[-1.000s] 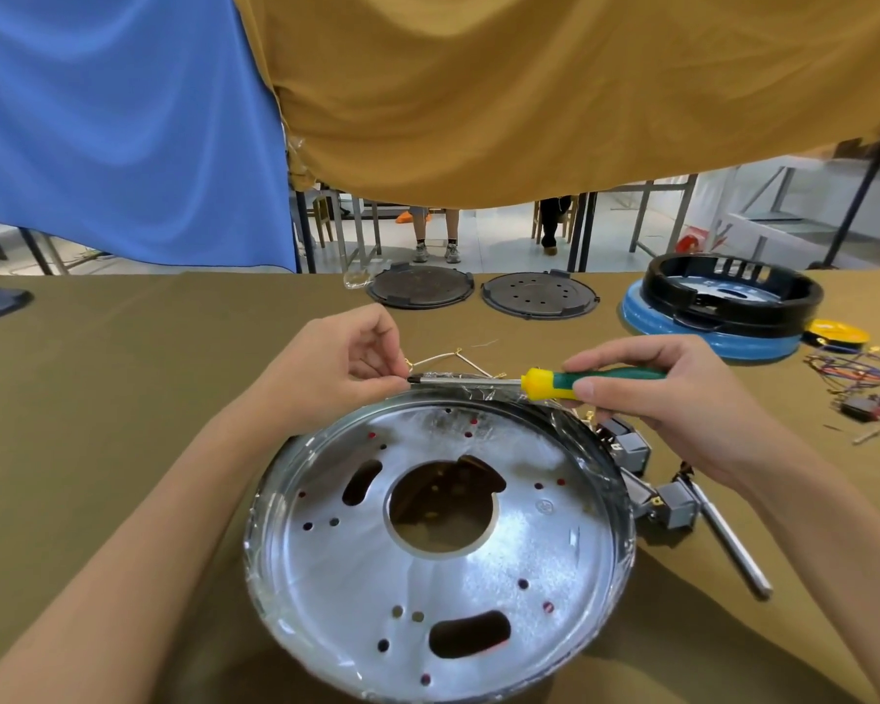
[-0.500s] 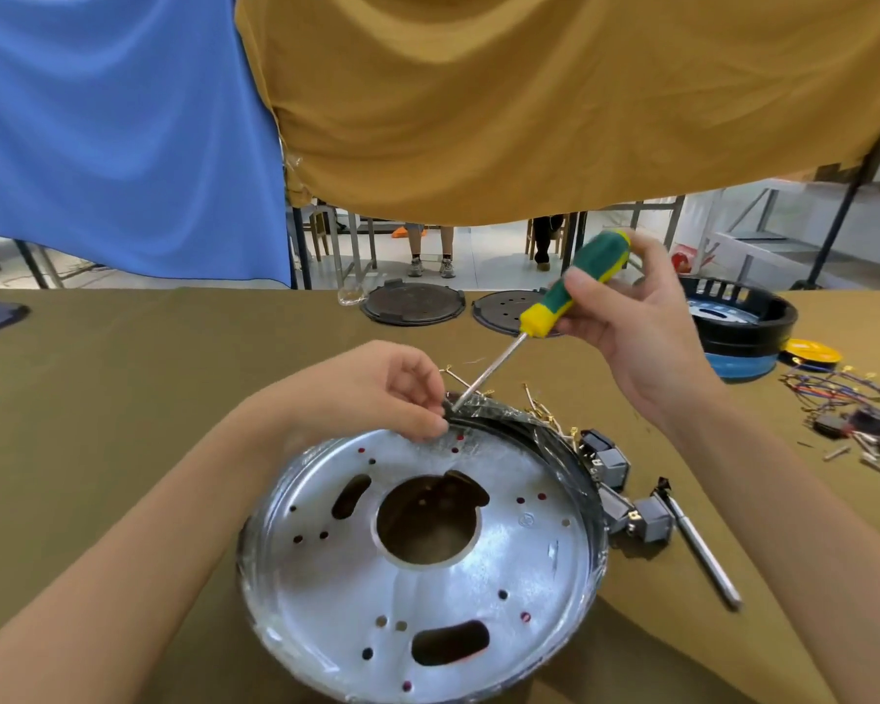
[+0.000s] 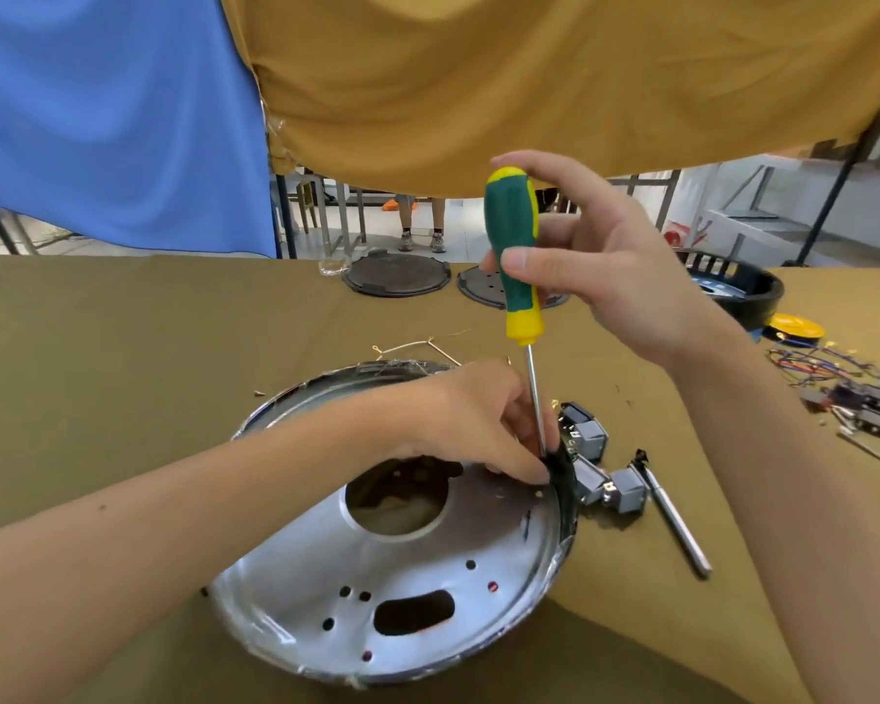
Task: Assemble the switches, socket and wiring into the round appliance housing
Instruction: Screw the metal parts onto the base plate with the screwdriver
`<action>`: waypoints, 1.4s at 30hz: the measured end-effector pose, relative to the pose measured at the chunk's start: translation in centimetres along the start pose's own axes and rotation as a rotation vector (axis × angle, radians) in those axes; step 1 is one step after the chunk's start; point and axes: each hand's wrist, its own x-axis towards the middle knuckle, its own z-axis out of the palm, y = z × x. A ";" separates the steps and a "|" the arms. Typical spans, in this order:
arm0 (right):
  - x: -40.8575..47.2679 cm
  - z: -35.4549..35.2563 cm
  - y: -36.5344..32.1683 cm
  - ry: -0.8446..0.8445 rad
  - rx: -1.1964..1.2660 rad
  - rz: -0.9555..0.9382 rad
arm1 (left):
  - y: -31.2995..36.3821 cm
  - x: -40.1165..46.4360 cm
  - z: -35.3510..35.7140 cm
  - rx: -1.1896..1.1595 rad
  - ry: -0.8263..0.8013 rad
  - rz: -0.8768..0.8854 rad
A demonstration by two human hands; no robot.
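Observation:
A shiny round metal housing (image 3: 407, 591) with a central hole lies on the olive table in front of me. My right hand (image 3: 595, 266) grips the green and yellow handle of a screwdriver (image 3: 516, 276), which stands almost upright with its tip at the housing's right rim. My left hand (image 3: 478, 419) reaches across the housing and pinches something small at that rim beside the shaft; what it holds is hidden. Grey switch blocks (image 3: 588, 439) sit just outside the rim on the right.
A metal rod tool (image 3: 676, 525) lies right of the switches. Loose coloured wires and parts (image 3: 844, 388) are at the far right. Two dark round plates (image 3: 397, 276), a black ring housing (image 3: 748, 287) and a yellow disc (image 3: 798, 327) sit at the table's far edge. Cloth hangs behind.
The screwdriver went from lying level to tilted to nearly upright. My left hand slid from the housing's far rim to its right rim, and the tip followed it there.

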 end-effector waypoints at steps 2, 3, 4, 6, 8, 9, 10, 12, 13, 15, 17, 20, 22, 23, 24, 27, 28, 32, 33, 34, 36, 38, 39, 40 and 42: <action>-0.3 0.1 0.1 -0.021 0.003 -0.004 | -0.2 0.0 0.2 0.008 0.002 0.008; -0.4 0.0 0.1 -0.025 0.017 -0.009 | -0.2 -0.1 0.1 0.007 0.004 0.014; -0.5 -0.1 0.2 -0.028 0.030 -0.015 | -0.2 -0.1 0.1 0.008 0.004 0.020; -0.5 -0.2 0.1 -0.033 0.048 -0.025 | 0.0 -0.2 -0.1 0.030 -0.004 0.027; -0.6 -0.1 -0.1 -0.035 0.061 -0.030 | 0.1 -0.3 -0.2 0.053 -0.017 0.035; -0.7 0.0 -0.1 -0.035 0.064 -0.031 | 0.1 -0.4 -0.2 0.057 -0.024 0.039; -0.7 0.0 -0.2 -0.034 0.061 -0.031 | 0.1 -0.4 -0.2 0.058 -0.030 0.041; -0.9 0.1 -0.2 -0.030 0.049 -0.029 | 0.1 -0.5 -0.2 0.059 -0.041 0.043; -0.9 0.1 -0.2 -0.029 0.047 -0.027 | 0.1 -0.5 -0.1 0.061 -0.046 0.043; -1.1 0.0 -0.3 -0.029 0.053 -0.026 | 0.2 -0.5 0.0 0.065 -0.055 0.041; -1.2 0.0 -0.3 -0.032 0.060 -0.029 | 0.3 -0.6 -0.1 0.086 -0.061 0.047; -1.3 0.1 -0.5 -0.019 0.069 -0.048 | 0.4 -0.8 -0.5 0.137 -0.064 0.051; -1.4 0.1 -0.6 -0.011 0.075 -0.055 | 0.3 -0.7 -0.7 0.126 -0.062 0.055; -1.4 0.1 -0.6 -0.012 0.070 -0.052 | 0.2 -0.8 -0.6 0.117 -0.065 0.055; -1.4 0.1 -0.7 -0.014 0.064 -0.050 | 0.1 -0.8 -0.6 0.111 -0.070 0.054; -1.5 0.3 -0.7 -0.020 0.054 -0.049 | 0.0 -0.9 -0.6 0.115 -0.086 0.066; -1.5 0.3 -0.7 -0.019 0.051 -0.052 | 0.0 -1.0 -0.6 0.112 -0.091 0.067; -1.5 0.5 -0.7 -0.004 0.050 -0.060 | -0.3 -1.2 -0.7 0.111 -0.091 0.061; -1.5 0.5 -0.7 -0.004 0.050 -0.059 | -0.3 -1.2 -0.7 0.111 -0.093 0.058; -1.5 0.6 -0.6 -0.005 0.051 -0.059 | -0.3 -1.3 -0.7 0.113 -0.096 0.054; -1.4 0.6 -0.5 -0.004 0.058 -0.059 | -0.3 -1.3 -0.7 0.128 -0.097 0.049; -1.4 0.6 -0.3 -0.013 0.070 -0.057 | -0.3 -1.2 -0.5 0.137 -0.088 0.048; -1.5 0.5 -0.2 -0.028 0.078 -0.054 | -0.3 -1.2 -0.4 0.142 -0.083 0.049; -1.5 0.5 -0.2 -0.047 0.086 -0.048 | -0.3 -1.2 -0.3 0.152 -0.078 0.049; -1.5 0.4 0.0 -0.080 0.093 -0.037 | -0.2 -1.3 -0.2 0.185 -0.069 0.053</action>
